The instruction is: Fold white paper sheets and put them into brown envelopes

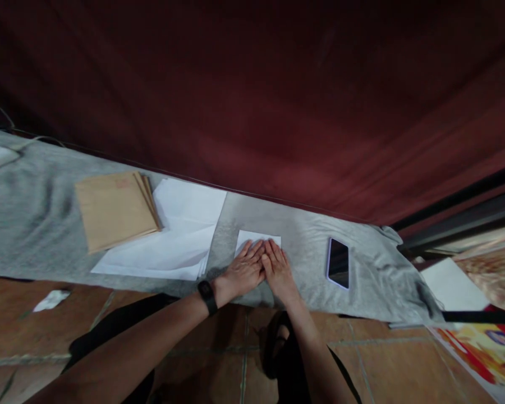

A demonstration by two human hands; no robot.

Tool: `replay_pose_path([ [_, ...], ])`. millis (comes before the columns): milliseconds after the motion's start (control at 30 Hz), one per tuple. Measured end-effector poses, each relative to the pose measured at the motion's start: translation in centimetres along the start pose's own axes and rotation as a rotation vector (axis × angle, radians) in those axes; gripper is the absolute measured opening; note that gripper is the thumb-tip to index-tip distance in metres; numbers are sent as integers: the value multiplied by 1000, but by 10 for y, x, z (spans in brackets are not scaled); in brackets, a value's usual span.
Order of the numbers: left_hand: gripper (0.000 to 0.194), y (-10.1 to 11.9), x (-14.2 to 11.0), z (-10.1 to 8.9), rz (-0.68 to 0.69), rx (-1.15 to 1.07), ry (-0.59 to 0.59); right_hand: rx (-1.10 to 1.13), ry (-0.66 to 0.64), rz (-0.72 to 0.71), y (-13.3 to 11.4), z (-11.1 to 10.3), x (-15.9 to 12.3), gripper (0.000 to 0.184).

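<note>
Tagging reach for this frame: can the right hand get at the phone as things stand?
Likely yes: the right hand lies flat on the white paper, and only gray cloth shows between it and the phone. Nothing visible covers the phone.

The left hand and right hand lie flat, palms down, touching. Both arms reach forward.

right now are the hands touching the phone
No, the left hand and right hand lie on the small white paper, apart from the phone.
</note>
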State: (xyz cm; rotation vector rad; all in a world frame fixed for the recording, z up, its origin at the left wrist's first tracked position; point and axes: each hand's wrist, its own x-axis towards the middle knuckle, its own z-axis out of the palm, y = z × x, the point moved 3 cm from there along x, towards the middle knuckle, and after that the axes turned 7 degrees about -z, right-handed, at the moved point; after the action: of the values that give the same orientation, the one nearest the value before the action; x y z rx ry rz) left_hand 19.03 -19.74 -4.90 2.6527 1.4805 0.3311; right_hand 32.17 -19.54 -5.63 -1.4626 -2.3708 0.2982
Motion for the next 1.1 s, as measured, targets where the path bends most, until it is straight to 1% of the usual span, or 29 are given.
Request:
replay_pose_path([
  [100,56,1,-2,-1,-5,-18,14,-69,-32,5,0,2,-3,59],
  [333,59,2,-7,-1,-23,-29,56,-188,-46,61,2,6,-7,61],
  [533,58,0,-7,-1,-60,-24,38,-256,-43,74,8,3,-11,61],
  [767,59,-18,-8,4,-142,-9,32,-258,13,88,16,0,-17,60],
  [867,61,-27,-8,7,-179,2,70,-250,30,87,19,-1,-18,59],
  [967,64,-35,-7,9,-238,15,114,-245,25,94,21,-3,-19,58],
  [1100,66,-42,-4,9,-321,42,110,-249,9,107,22,-6,-20,58],
])
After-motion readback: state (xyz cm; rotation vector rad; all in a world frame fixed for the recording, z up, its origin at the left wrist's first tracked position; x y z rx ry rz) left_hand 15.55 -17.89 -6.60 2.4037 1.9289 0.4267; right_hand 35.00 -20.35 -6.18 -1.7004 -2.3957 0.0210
